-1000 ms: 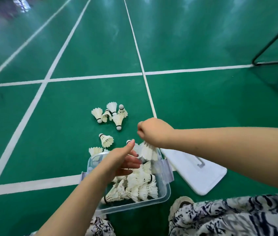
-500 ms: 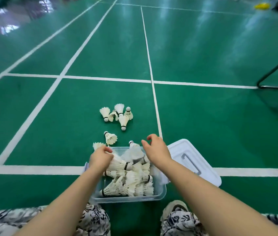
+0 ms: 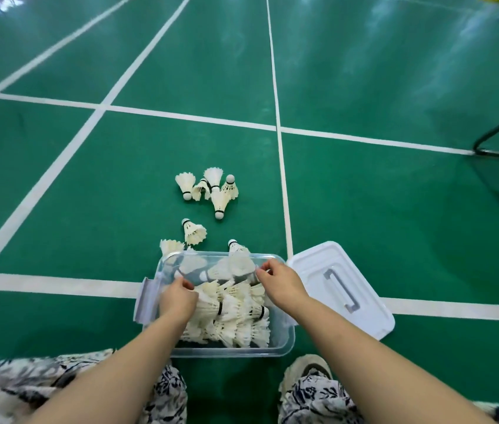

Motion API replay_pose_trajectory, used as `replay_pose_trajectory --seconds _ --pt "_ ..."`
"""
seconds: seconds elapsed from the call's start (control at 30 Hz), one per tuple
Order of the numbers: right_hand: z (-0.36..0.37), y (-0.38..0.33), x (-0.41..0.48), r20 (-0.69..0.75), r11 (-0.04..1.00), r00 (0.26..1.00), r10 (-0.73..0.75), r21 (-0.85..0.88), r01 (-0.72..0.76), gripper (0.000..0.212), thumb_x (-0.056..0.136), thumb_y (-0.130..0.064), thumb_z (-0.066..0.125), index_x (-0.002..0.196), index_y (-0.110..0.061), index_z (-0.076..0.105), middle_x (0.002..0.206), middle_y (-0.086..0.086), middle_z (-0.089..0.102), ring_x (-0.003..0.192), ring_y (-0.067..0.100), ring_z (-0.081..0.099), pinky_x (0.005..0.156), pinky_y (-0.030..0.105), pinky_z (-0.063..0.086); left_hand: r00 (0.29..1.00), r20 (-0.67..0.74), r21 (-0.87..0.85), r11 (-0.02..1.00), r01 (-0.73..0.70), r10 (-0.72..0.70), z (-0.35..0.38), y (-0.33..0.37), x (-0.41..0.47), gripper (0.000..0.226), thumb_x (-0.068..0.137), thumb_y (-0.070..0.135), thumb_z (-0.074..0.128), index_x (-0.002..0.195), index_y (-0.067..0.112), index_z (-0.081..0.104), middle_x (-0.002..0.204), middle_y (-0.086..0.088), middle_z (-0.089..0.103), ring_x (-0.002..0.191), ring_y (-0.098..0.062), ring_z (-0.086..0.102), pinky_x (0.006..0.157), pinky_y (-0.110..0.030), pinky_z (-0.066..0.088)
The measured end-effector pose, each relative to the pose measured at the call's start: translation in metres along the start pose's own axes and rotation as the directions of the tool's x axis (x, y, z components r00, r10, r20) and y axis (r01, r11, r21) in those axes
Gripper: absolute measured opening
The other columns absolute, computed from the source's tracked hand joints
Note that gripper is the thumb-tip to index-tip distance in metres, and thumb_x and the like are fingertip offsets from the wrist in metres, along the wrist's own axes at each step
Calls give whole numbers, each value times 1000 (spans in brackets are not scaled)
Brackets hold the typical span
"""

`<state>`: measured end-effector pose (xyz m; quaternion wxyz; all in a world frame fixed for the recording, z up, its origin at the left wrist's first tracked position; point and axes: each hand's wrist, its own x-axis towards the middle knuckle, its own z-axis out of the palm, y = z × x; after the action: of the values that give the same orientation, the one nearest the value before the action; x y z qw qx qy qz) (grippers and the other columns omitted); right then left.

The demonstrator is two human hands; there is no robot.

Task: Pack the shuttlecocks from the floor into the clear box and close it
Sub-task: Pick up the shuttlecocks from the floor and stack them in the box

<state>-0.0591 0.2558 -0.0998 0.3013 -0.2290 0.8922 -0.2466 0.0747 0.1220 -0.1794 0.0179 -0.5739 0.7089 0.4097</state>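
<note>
- Both my hands are down in the clear box [image 3: 285, 347] at lower centre of the frame, settling the shuttlecocks already packed there.
- My left hand [image 3: 178, 298] is curled narrow, knuckles over the packed feathers; whether it actually pinches one, I cannot tell.
- My right hand [image 3: 282, 281] sits at the box's far right rim, fingers drawn close together on the feathers of a shuttlecock there.
- What the next reach turns on, as I judge it: the loose shuttlecocks lie straight up the frame from my hands, beyond the box's far wall.
- Nearest is a trio touching or just past that wall: one at the left corner [image 3: 169, 246], one above it [image 3: 194, 232], one propped on the rim [image 3: 237, 250].
- Farther up, near centre frame, is a cluster of five [image 3: 211, 189]; its biggest shuttlecock points cork-down toward me, long axis running up and down the frame.
- All of it sits left of centre, so I reckon my left hand is slightly nearer.
- The white lid [image 3: 338, 287] rests handle-up on the green floor [image 3: 89, 194], touching the box's right side, close to my right hand.
- Writing: none readable; only black bands on the shuttlecocks.
</note>
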Motion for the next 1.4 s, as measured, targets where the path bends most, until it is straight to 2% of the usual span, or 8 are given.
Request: replay_pose_trajectory --seconds 0.2,0.33,0.57,0.73,0.83,1.07,1.27,1.4 --pt "7 2 5 33 1000 999 18 -11 -18 26 94 -30 44 107 -14 60 110 7 65 95 25 57 78 31 41 996 60 -211 974 83 -71 14 8 3 11 87 9 53 97 13 56 88 -7 59 74 -21 54 59 -28 43" --pt "9 1 5 43 1000 999 6 -1 -6 26 95 -28 44 109 -12 60 111 8 65 86 19 51 74 26 37 999 26 -207 977 51 -46 12 16 3 10 86 10 53 93 17 53 90 -7 59 78 -24 57 63 -28 46" --pt "12 1 0 65 1000 998 -2 -14 3 28 95 -31 44 109 -13 60 110 6 65 86 18 53 73 26 39 986 155 -225 970 91 -56 28 14 -5 11 83 9 57 78 18 53 85 -10 61 72 -24 55 73 -38 53" --pt "11 1 -1 76 1000 997 9 -18 -8 28 95 -32 44 108 -13 61 107 6 66 82 18 53 71 27 39 986 169 -101 995 8 9 20 21 -6 5 86 20 55 91 17 53 89 -8 63 79 -25 59 78 -37 53" --pt "9 -5 -1 75 1000 997 1 -2 -1 26 94 -29 44 106 -14 62 106 6 66 84 18 53 72 26 38 982 138 85 986 -142 129 3 30 -8 14 91 28 47 97 17 51 92 -3 60 82 -23 57 68 -29 44" --pt "-9 -46 29 2 997 998 -71 28 71 24 92 -28 45 102 -15 63 100 7 67 87 23 59 67 26 41 919 -9 79 916 -393 395 -57 83 2 24 92 29 47 98 13 63 97 -8 70 90 -26 61 76 -32 46" --pt "-16 -80 84 5 991 993 -121 -59 121 23 93 -27 46 106 -16 61 107 7 67 86 21 54 73 27 40 942 16 243 913 -328 334 -105 102 66 26 91 31 48 110 16 58 102 -5 65 82 -20 55 70 -27 41" --pt "4 -89 128 109 978 988 -106 -170 123 25 91 -23 48 113 -16 58 113 8 65 92 25 57 76 29 42 965 156 443 859 -259 210 -105 80 110 44 87 34 57 126 17 48 123 -11 58 106 -26 56 85 -29 43"
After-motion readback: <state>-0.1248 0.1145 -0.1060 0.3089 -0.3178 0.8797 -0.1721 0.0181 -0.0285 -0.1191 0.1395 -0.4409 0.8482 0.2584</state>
